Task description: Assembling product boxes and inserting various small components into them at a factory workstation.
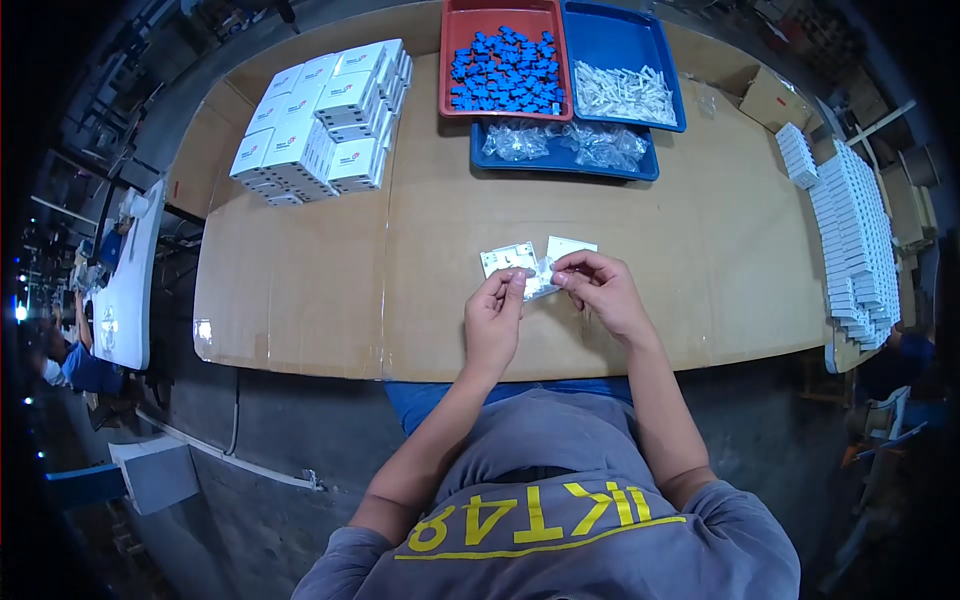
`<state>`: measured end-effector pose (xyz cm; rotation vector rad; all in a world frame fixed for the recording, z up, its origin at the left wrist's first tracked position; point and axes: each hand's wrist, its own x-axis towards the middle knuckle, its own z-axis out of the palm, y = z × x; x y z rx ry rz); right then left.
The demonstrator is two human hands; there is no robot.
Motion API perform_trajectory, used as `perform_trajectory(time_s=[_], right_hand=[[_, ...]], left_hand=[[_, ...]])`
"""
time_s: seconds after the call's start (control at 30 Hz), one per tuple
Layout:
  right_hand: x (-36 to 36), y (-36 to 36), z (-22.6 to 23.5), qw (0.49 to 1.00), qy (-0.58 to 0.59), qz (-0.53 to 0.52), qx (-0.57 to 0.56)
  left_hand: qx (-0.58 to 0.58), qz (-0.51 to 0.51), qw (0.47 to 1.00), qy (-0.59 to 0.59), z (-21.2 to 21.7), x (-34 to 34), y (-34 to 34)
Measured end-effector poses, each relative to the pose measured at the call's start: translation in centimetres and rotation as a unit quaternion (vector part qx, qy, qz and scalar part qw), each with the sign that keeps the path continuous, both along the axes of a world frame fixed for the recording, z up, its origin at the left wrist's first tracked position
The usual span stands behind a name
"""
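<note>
Both hands' fingers (515,283) pinching clear bag (541,277) | cardboard-covered table (300,290) | dim workshop floor

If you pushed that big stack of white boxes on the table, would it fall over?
Probably it would slide or shed a few boxes rather than topple whole. The white boxes sit in a wide, low pile on the cardboard-covered table, so it looks steady. They are loose small cartons, likely light, and the outer ones already sit a bit crooked, so those may slip first.
</note>
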<state>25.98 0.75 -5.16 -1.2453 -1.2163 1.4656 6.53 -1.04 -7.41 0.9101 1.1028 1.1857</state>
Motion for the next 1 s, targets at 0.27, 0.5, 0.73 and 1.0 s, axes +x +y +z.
perform_trajectory(time_s=[0.27, 0.5, 0.73, 1.0], right_hand=[[-0.5, -0.2, 0.7, 0.984, 0.144, 0.005, -0.107], [-0.6, 0.2, -0.4, 0.983, 0.11, 0.006, -0.144], [-0.4, 0.1, -1.0, 0.957, 0.212, 0.046, -0.192], [-0.4, -0.4, -1.6, 0.966, 0.168, 0.083, -0.181]], left_hand=[[-0.002, -0.014, 0.998, -0.064, -0.1, -1.0, -0.6], [0.008, -0.047, 0.997, -0.066, -0.3, -1.6, -0.6], [0.05, -0.05, 0.997, -0.005, 0.0, -2.0, -0.5], [0.07, -0.048, 0.996, 0.035, 1.6, -2.2, -1.3]])
